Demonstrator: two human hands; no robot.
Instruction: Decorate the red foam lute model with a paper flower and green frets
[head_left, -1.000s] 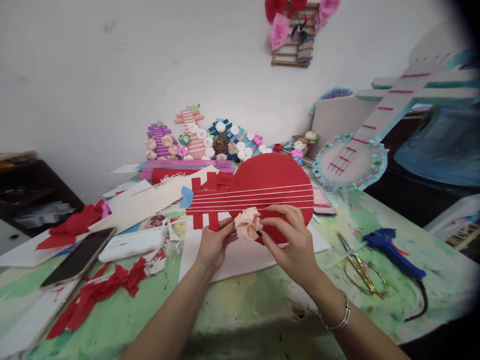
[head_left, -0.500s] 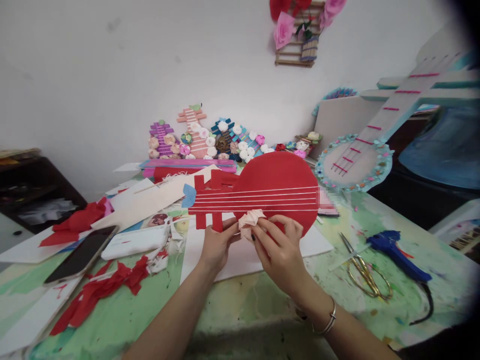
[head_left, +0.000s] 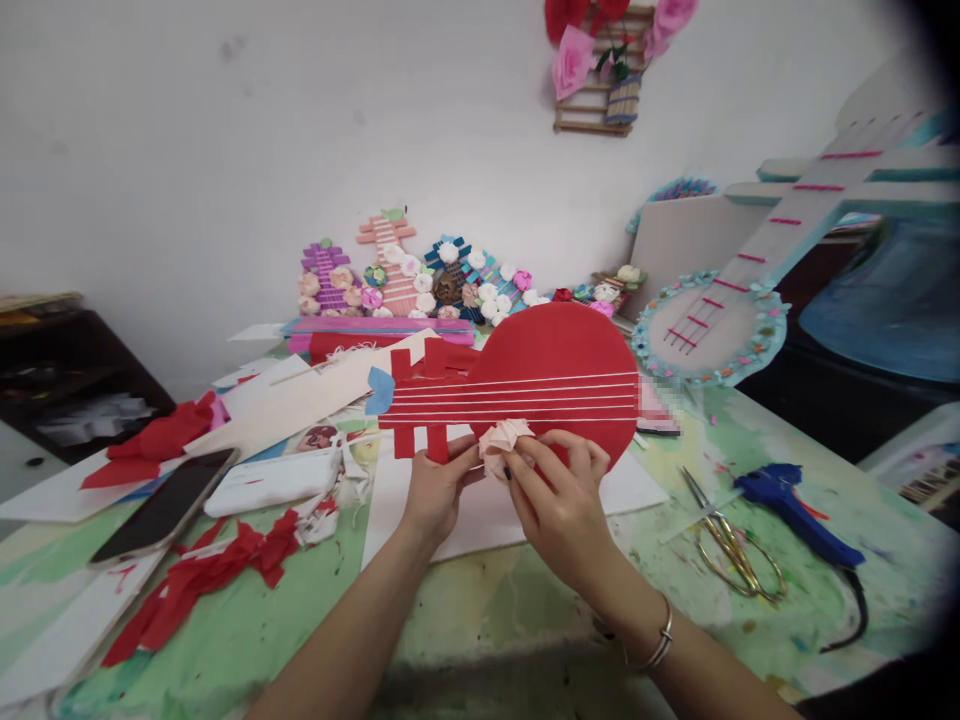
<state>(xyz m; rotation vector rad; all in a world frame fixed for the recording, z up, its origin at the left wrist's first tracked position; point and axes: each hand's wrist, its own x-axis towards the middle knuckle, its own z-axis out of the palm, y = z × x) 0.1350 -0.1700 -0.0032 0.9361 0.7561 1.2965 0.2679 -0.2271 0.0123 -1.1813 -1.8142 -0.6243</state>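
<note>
A red model lute (head_left: 559, 340) with white strings and a light blue tip (head_left: 380, 391) is held on its side in front of me. My left hand (head_left: 439, 495) grips its lower edge near the neck, thumb in front and the other fingers hidden behind. In my right hand (head_left: 570, 490) a pale pink crumpled paper flower (head_left: 502, 440) is pinched at the lute's lower edge, where the neck meets the round body. Whether the flower is fastened to the lute, I cannot tell. A white sheet (head_left: 480, 530) lies beneath both hands.
Gold-handled scissors (head_left: 731, 545) and a blue glue gun (head_left: 799, 515) lie at right. On the left are a phone (head_left: 165, 505), a white case (head_left: 270, 482) and red scraps (head_left: 217, 575). Several decorated lutes (head_left: 394, 270) stand at the wall; a larger one (head_left: 720, 320) leans at right.
</note>
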